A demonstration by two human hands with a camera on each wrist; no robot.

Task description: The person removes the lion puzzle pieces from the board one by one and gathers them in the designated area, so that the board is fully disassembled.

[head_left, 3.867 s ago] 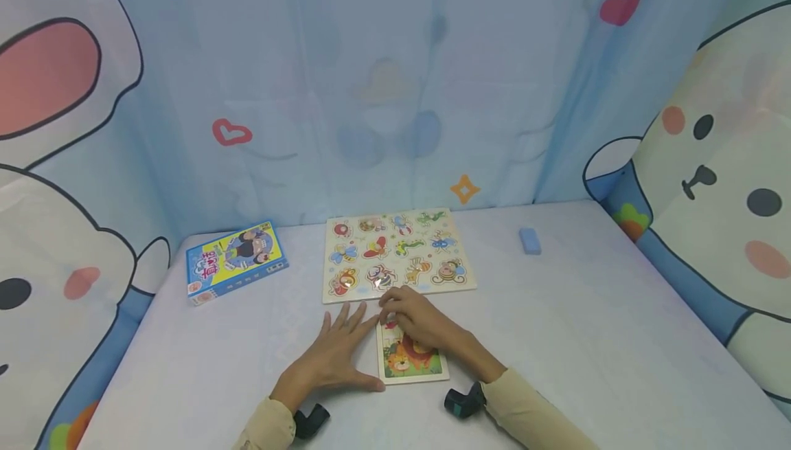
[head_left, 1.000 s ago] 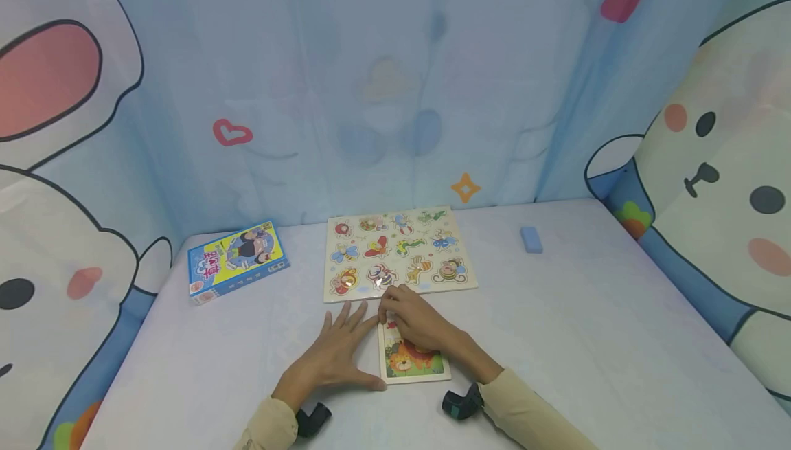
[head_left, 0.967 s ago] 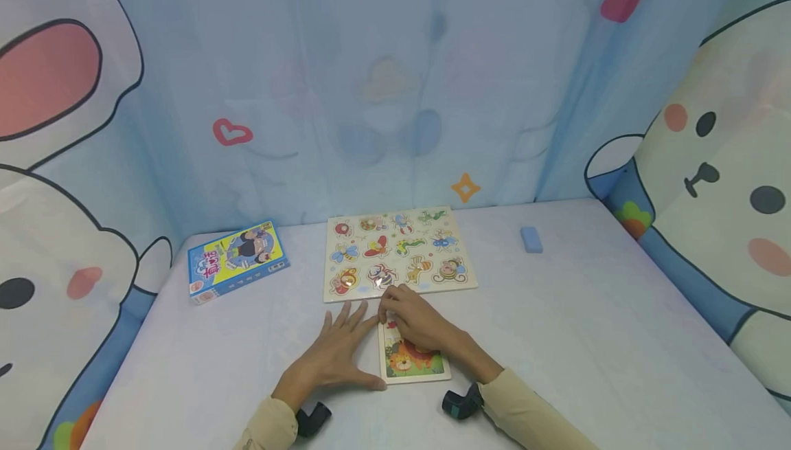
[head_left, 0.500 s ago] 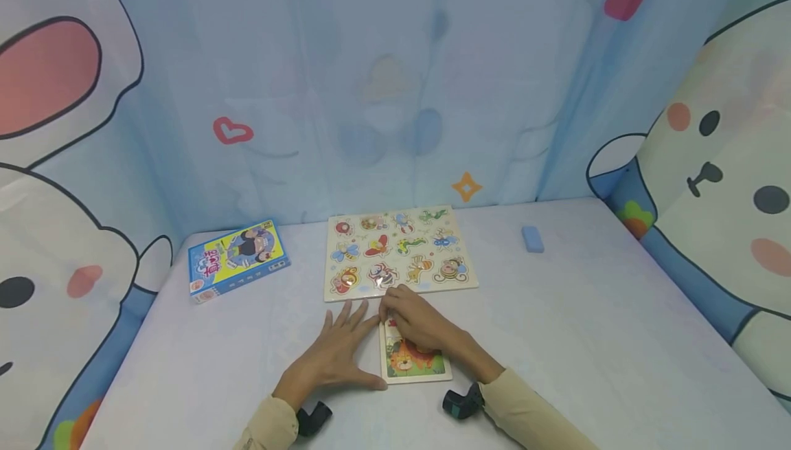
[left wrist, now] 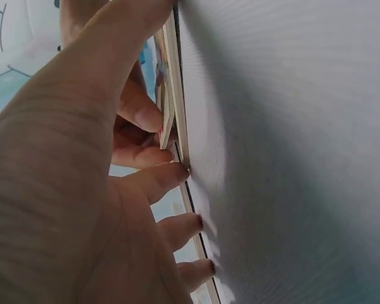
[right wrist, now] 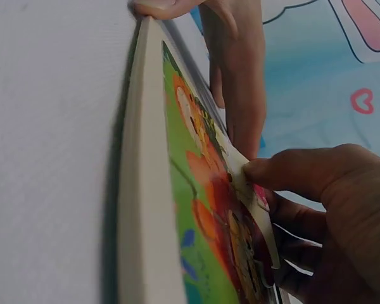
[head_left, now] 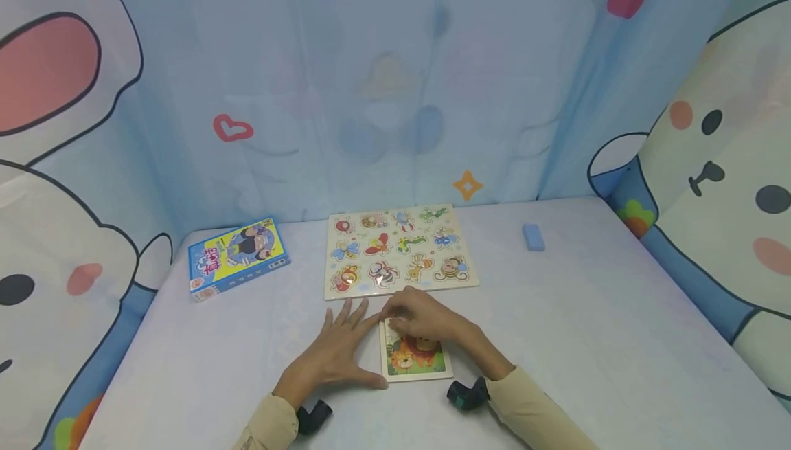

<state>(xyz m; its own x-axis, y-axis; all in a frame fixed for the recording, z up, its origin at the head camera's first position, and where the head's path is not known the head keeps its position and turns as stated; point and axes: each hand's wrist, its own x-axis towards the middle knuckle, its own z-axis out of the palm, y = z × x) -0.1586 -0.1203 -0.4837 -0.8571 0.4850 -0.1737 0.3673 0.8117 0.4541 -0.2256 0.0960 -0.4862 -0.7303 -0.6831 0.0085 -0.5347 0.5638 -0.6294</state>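
A small wooden-framed jigsaw puzzle (head_left: 410, 376) with a lion picture lies flat before me. My left hand (head_left: 336, 354) is spread beside it, thumb at the near left corner and index fingertip at the far left corner. At the puzzle's far end, my right hand (head_left: 425, 316) pinches a puzzle piece between thumb and fingers. The left wrist view shows this puzzle piece (left wrist: 166, 120) tilted up from the frame. In the right wrist view the thumb presses on its edge, and the picture's surface (right wrist: 202, 190) bends upward there. The right fingers partly hide the piece in the head view.
Just beyond the hands lies a large peg-style board (head_left: 402, 251) with several insect and animal pictures. A blue and yellow box (head_left: 237, 257) stands at the back left. To the back right is a small blue block (head_left: 533, 237). Patterned curtains (head_left: 383, 79) surround the table (head_left: 587, 340).
My right hand has shifted slightly, its wrist moving right, and more of the lion picture shows. A puzzle piece now tilts up in its fingers. My left hand stays in place.
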